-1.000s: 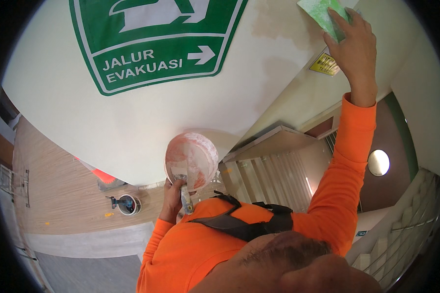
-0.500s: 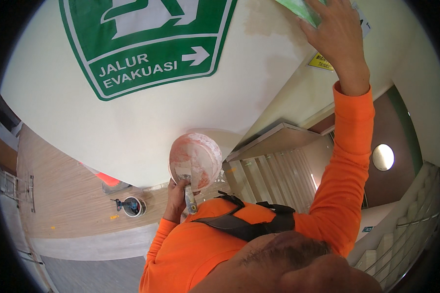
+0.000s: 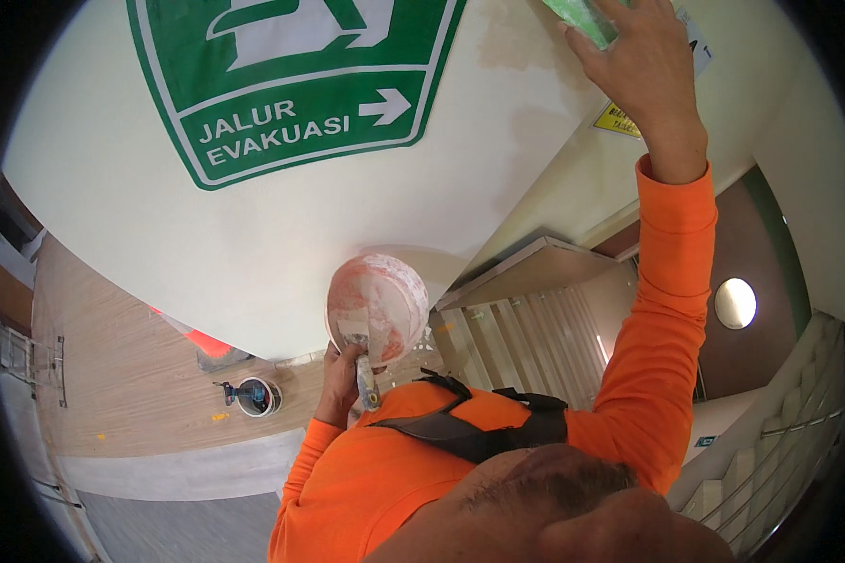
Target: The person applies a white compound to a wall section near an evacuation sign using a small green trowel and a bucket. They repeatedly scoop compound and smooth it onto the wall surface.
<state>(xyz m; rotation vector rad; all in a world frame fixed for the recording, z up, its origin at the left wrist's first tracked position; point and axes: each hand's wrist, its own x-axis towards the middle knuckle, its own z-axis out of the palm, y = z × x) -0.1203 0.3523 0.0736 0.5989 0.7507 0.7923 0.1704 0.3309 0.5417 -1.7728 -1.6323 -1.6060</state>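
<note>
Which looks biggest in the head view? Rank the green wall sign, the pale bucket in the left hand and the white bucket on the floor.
1. Green wall sign, cut off at the top
2. Pale bucket
3. White bucket, farther off, so its true size is unsure

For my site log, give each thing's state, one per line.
Left hand: holding bucket and scraper
Right hand: raised, holding green sheet
Bucket: open, smeared inside
Scraper: blade in bucket
Green sheet: partly out of frame
Pail: upright, open, loaded
Sign: flat, top cut off
</note>
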